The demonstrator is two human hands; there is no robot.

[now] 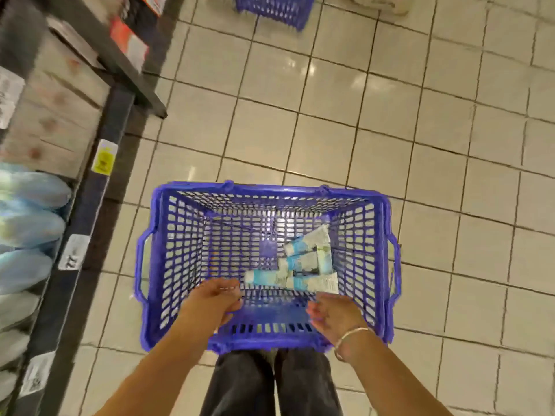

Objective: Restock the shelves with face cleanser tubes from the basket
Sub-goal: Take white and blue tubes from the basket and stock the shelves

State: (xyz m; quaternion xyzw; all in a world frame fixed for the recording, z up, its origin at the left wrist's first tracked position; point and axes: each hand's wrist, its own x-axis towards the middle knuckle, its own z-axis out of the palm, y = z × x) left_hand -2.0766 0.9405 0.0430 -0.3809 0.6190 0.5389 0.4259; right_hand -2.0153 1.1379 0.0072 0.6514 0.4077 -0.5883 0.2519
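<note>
A purple plastic basket (pixel 156 265) stands on the tiled floor in front of my legs. Three white and blue face cleanser tubes (pixel 309 259) lie in its right half, partly stacked. My left hand (pixel 214 298) hovers inside the basket near its front wall, fingers relaxed and empty, fingertips close to the cap of the nearest tube (pixel 288 280). My right hand (pixel 333 315), with a bracelet on the wrist, is also inside the basket just below that tube, fingers loosely curved and holding nothing.
Dark shelves (pixel 90 190) run along the left with price tags, blurred boxes and pale blue packs (pixel 27 223). A second purple basket (pixel 276 7) stands on the floor at the top. Tiled floor stretches to the right.
</note>
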